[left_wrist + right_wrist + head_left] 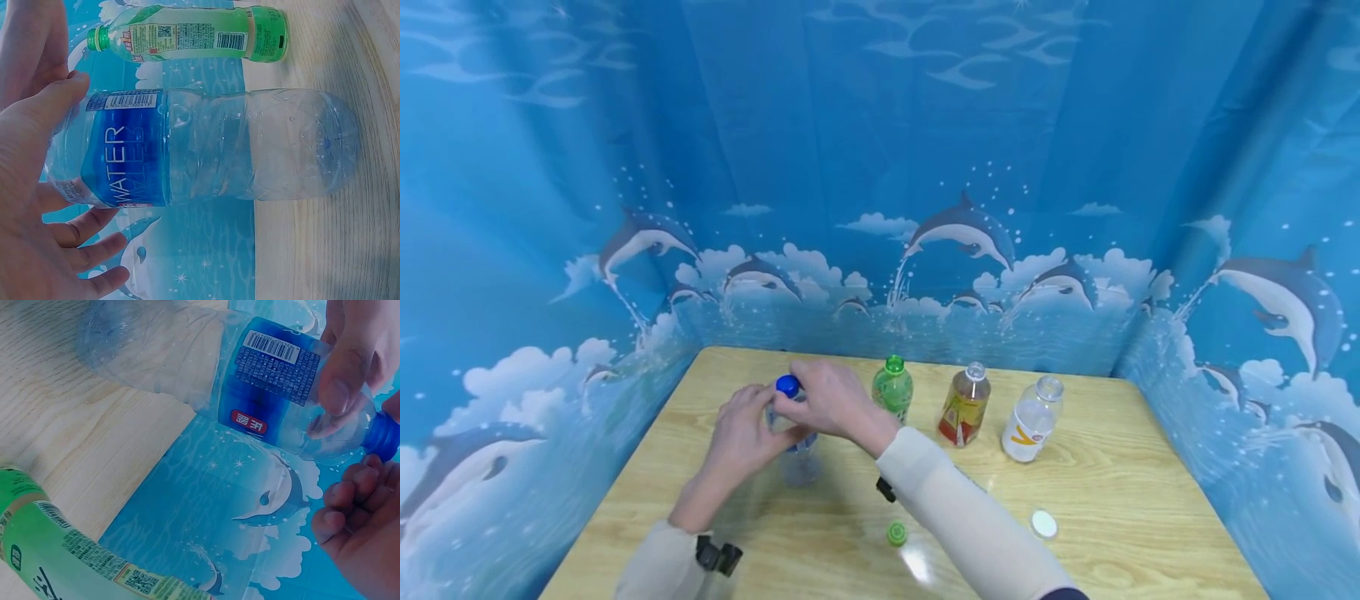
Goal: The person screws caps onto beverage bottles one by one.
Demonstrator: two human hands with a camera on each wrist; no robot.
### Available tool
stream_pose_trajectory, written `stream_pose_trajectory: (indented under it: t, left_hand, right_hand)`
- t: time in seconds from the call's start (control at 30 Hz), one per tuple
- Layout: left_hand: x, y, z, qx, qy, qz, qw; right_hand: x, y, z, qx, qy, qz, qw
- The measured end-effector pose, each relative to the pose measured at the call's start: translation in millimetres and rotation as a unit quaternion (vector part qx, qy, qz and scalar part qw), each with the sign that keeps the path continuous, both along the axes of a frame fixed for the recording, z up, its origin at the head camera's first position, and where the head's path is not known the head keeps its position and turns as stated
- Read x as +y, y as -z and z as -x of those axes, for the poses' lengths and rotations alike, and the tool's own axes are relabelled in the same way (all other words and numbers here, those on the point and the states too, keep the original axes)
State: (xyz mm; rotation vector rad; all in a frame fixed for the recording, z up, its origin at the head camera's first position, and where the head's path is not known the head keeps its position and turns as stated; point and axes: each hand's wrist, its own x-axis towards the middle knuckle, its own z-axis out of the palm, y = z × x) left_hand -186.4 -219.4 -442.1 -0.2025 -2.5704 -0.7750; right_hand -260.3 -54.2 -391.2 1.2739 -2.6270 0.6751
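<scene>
A clear plastic water bottle (209, 147) with a blue label stands upright at the left of the table, largely covered by the hands in the head view. My left hand (741, 429) grips it around the shoulder, above the label, with thumb and fingers on either side. On its neck sits a blue cap (382, 436). The right hand (829, 400) pinches this cap between thumb and curled fingers. Just right of the hands is a green bottle (892, 390) with an uncapped mouth.
An uncapped bottle with amber sides (965, 406) and an uncapped clear wide-mouthed bottle (1032, 421) stand further right. Nearer the front, a green cap (897, 534) and a white lid (1043, 524) lie on the wooden table (1120, 500). Dolphin-print curtains (880, 167) enclose the table.
</scene>
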Motion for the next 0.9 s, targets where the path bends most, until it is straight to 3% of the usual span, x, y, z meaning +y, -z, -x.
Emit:
stream_pose_trajectory:
  t: [0.33, 0.9]
  left_hand:
    - [-2.3, 3.3, 2.2, -0.031, 0.003, -0.015, 0.9994]
    - [-6.9, 4.5, 2.6, -0.037, 0.012, -0.028, 0.9988]
  right_hand:
    - [-0.5, 0.4, 1.3, -0.018, -0.004, 0.005, 1.000]
    - [0.9, -4.3, 6.7, -0.034, -0.018, -0.010, 0.999]
